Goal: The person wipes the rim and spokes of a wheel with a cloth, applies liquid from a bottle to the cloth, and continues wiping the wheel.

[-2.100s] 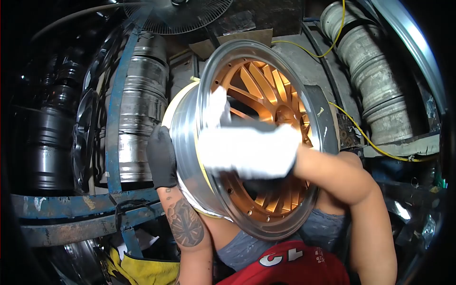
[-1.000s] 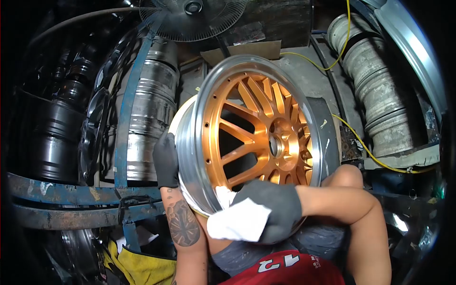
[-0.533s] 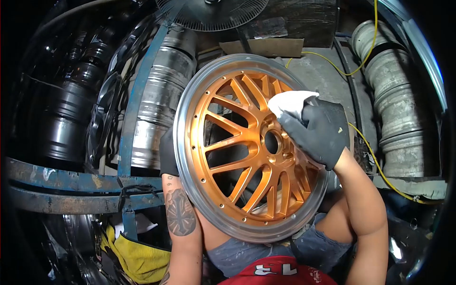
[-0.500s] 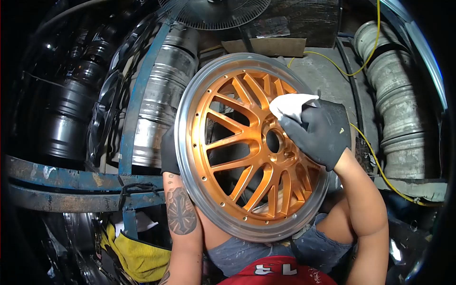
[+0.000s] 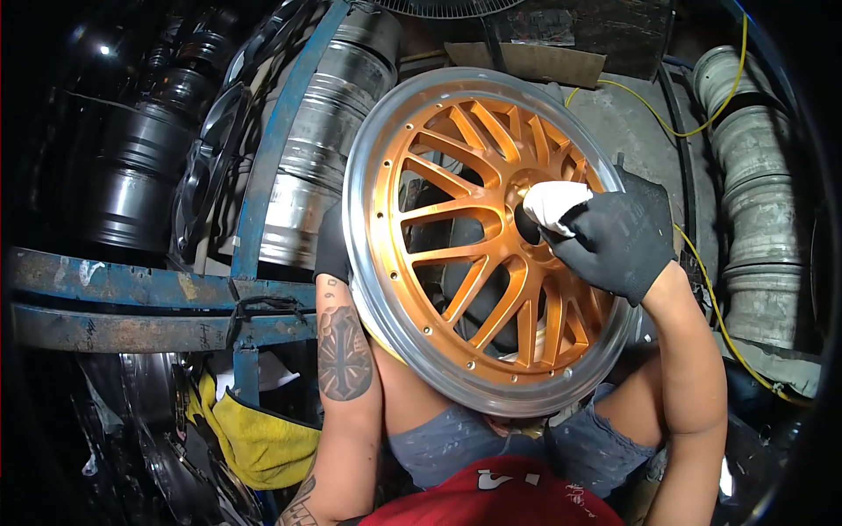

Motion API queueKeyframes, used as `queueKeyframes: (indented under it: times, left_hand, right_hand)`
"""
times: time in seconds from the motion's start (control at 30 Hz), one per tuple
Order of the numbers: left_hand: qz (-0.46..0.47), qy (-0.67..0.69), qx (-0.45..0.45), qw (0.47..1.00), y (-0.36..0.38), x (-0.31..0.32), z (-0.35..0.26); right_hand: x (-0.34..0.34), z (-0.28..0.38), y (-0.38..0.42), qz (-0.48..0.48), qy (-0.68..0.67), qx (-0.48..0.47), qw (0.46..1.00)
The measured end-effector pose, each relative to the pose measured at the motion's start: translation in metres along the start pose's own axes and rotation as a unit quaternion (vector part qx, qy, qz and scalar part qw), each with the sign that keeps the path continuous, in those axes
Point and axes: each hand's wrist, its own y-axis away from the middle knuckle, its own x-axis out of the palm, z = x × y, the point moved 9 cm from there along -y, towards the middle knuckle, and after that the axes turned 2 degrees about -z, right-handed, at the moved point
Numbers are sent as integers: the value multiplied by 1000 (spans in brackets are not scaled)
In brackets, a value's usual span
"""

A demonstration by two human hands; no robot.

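Note:
A car wheel rim (image 5: 469, 214) with orange spokes and a polished silver lip leans tilted over my lap. My left hand (image 5: 331, 245), in a black glove, holds the rim's left edge; its fingers are hidden behind the lip. In a matching glove, my right hand (image 5: 618, 237) is closed on a bunched white cloth (image 5: 557, 206). The cloth lies against the hub, over part of the centre hole and the bolt holes around it.
Stacks of silver rim barrels (image 5: 320, 149) stand at left behind a blue metal frame (image 5: 272, 167); more barrels (image 5: 756, 210) line the right. A yellow towel (image 5: 254, 438) hangs at lower left. A yellow cable (image 5: 715, 307) runs along the right. A fan (image 5: 447, 7) is at the top.
My right hand and the cloth have shifted down across the hub toward the centre hole. The wheel appears farther right and slightly higher, as the whole view has moved.

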Motion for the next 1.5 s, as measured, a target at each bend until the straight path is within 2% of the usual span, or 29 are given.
queueKeyframes:
  times: [0.2,0.3,0.5,0.6,0.67,0.7,0.8,0.93,0.97,1.03,1.13,1.17,1.27,1.33,1.4,1.5]
  left_hand:
    - [-2,3,-10,1000,1,-2,3]
    - [-2,5,-14,1000,-1,-1,5]
    - [-5,25,-31,999,-6,-1,19]
    - [-9,24,-41,999,-3,-1,18]
    - [-20,-43,-12,999,1,-1,4]
    - [-20,-34,1,999,-5,-2,19]
    - [-22,-23,16,999,-14,-1,42]
    - [-39,-44,64,996,0,6,-3]
    - [-46,-1,59,997,2,8,-7]
    - [-39,-17,38,998,9,12,-24]
    - [-43,-69,33,996,12,17,-34]
    - [-34,-70,36,996,16,19,-47]
    - [-27,-49,57,997,17,23,-48]
    - [-31,-51,51,997,14,21,-43]
    - [-42,-49,67,996,15,21,-47]
    - [-38,-62,66,995,16,20,-46]
  right_hand:
    - [-9,-7,1,1,50,13,999]
    - [-14,-14,3,-82,24,-1,996]
    - [-12,-23,2,-102,56,7,993]
    - [-14,-20,-1,-82,49,20,995]
    - [-16,-15,-4,-38,15,49,998]
    - [-15,-13,-5,-16,-3,64,998]
    - [-10,-4,-10,-7,-90,19,996]
    - [-8,-11,-13,-40,-138,60,988]
    - [-8,-14,-14,-74,-173,54,981]
    - [-7,-20,-17,-141,-240,43,959]
    - [-8,-28,-18,-117,-252,132,952]
    - [-8,-28,-17,-59,-284,201,935]
    - [-16,-30,-21,-243,-377,109,887]
    - [-23,-20,-19,-211,-328,121,913]
    - [-28,-10,-19,-259,-324,90,906]
    - [-21,4,-29,-143,-205,86,964]
